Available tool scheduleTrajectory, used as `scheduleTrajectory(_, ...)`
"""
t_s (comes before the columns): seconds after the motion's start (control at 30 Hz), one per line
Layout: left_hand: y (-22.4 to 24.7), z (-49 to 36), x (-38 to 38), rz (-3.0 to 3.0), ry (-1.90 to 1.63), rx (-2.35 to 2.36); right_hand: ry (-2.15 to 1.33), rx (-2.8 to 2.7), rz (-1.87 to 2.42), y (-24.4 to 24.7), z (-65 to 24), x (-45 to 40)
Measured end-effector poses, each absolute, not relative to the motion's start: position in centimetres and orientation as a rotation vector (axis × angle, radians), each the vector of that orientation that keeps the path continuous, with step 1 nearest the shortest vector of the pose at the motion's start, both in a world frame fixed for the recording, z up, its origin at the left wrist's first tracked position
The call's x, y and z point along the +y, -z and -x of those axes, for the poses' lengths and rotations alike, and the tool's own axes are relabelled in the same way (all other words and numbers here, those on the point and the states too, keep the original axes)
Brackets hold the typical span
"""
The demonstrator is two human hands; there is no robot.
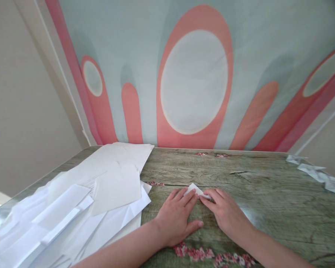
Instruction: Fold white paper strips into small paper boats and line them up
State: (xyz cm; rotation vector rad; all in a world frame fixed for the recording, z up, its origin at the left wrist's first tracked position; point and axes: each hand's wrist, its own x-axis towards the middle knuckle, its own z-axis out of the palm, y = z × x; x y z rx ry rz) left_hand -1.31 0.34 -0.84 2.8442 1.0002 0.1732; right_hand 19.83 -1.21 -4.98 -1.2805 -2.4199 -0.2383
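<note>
1. Two bare hands in the head view, the only view, both over the middle of the table [262, 186], arms coming in from the near side.
2. Left hand [175, 216]: palm down, fingers extended, fingertips on the left part of a small folded paper [193, 187]. Flattened on it, not clenched. Thumb sticks out to the right, off the paper.
3. Right hand [230, 216]: fingers bent, thumb and fingertips together at the paper's right end. Contact yes; pinched or just pressed, can't tell, fingers cover it.
4. Folded paper: on the surface, between the hands, well in from the left and right edges. White, pointed corner toward the far edge, lower part hidden by fingers.
5. Paper pile [69, 178]: takes up the left side of the surface, from near the far left corner along the left edge toward the near side. Large sheets at the far end, overlapping. On top, a smaller loose sheet [117, 190] and a folded strip [61, 204]. Left forearm passes over its near right part.
6. Folded pieces [312, 173]: white, in a row along the right edge, starting at the far right corner. Exact count unclear.
7. Flower print [195, 254]: pink, on the surface, between the forearms. Smaller patches by the far edge.
8. Backdrop [145, 44]: pale blue-green, behind the far edge, pink shapes, big white oval [194, 82] central.
</note>
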Motion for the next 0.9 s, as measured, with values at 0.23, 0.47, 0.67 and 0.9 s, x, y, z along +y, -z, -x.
scheduleTrajectory(0.23,1.0,1.3,0.4,-2.82,-0.165,1.002,0.347,-2.414,1.289,4.9,-19.6,-1.3)
scheduleTrajectory(0.47,1.0,1.3,0.5,-2.831,-0.167,1.013,0.364,-2.412,1.33,4.8,-19.5,-1.4)
scheduleTrajectory(0.67,0.8,1.1,0.4,-2.838,-0.14,1.025,0.471,-2.457,1.39,4.5,-19.1,-1.5)
scheduleTrajectory(0.9,0.6,1.0,0.3,-2.825,-0.125,1.038,0.551,-2.434,1.51,3.9,-18.7,-2.1)
